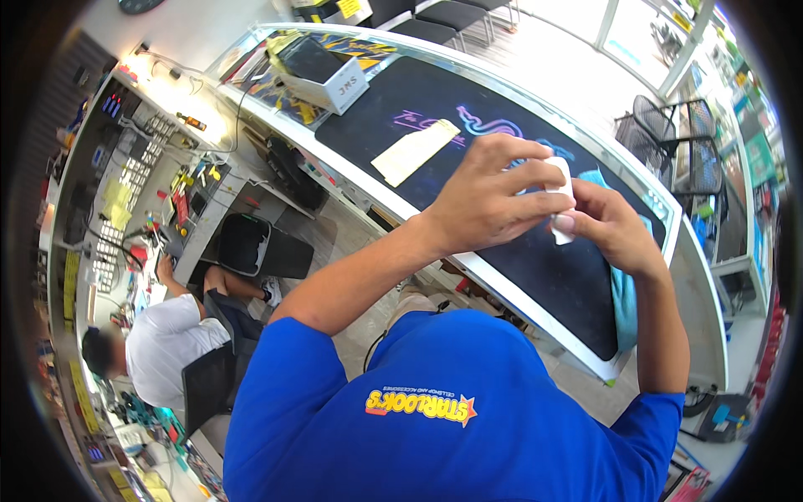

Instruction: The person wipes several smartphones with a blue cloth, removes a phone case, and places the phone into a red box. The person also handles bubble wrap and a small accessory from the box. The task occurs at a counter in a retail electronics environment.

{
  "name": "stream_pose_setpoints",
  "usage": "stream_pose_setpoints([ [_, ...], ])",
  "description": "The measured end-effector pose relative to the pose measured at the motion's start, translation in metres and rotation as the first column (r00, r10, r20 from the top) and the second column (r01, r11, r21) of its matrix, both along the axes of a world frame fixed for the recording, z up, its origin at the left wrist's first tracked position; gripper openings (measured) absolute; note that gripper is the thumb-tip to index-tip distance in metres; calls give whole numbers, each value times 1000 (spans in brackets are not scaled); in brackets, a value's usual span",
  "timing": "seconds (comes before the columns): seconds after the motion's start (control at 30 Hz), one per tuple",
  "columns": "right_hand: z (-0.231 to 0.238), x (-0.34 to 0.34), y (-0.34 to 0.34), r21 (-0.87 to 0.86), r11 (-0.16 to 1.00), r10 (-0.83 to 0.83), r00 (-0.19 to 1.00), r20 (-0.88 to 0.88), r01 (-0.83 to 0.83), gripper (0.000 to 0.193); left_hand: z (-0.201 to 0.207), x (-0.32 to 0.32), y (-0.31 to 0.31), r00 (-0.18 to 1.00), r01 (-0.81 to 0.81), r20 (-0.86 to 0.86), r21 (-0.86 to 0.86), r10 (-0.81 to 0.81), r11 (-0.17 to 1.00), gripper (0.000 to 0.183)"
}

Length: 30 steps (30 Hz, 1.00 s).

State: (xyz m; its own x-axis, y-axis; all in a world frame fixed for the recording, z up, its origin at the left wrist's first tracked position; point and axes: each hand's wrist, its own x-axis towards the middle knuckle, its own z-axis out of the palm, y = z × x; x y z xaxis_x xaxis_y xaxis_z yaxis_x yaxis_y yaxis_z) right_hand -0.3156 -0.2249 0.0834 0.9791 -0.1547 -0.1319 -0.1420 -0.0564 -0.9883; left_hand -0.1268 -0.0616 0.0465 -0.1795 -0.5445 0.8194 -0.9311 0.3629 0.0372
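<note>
A small white object is in the air above the bench, between the two hands and touching both of them. Its long axis runs from far to near, with the near end a little tilted; what kind of object it is, I cannot tell. The left hand comes from its left side, the fingers bent and almost closed, with the fingertips on the object. The right hand is at its right side, and its thumb and forefinger pinch the nearer part. Both hands are about equally near to it. Below lies a black mat. To the left on this mat is a yellow paper, and farther left a white box. A teal cloth lies at the right, under the right forearm. Far left, a person in a white shirt sits apart.
</note>
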Motion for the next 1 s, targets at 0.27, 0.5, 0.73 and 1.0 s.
stream_pose_setpoints([
  [0.27,12,137,51,16,989,142,978,154,-146,34,-4,58,71,391,-60,-920,10,32,998,34],
  [0.5,-6,218,94,27,984,173,977,124,-177,48,-16,154,105,322,-151,-943,38,86,988,28],
  [0.73,5,307,113,-271,961,6,984,178,44,39,-27,221,133,171,-115,-985,-11,9,993,26],
  [1.0,24,385,114,-478,878,70,983,167,19,24,-45,275,149,67,-19,-997,-40,-39,999,23],
])
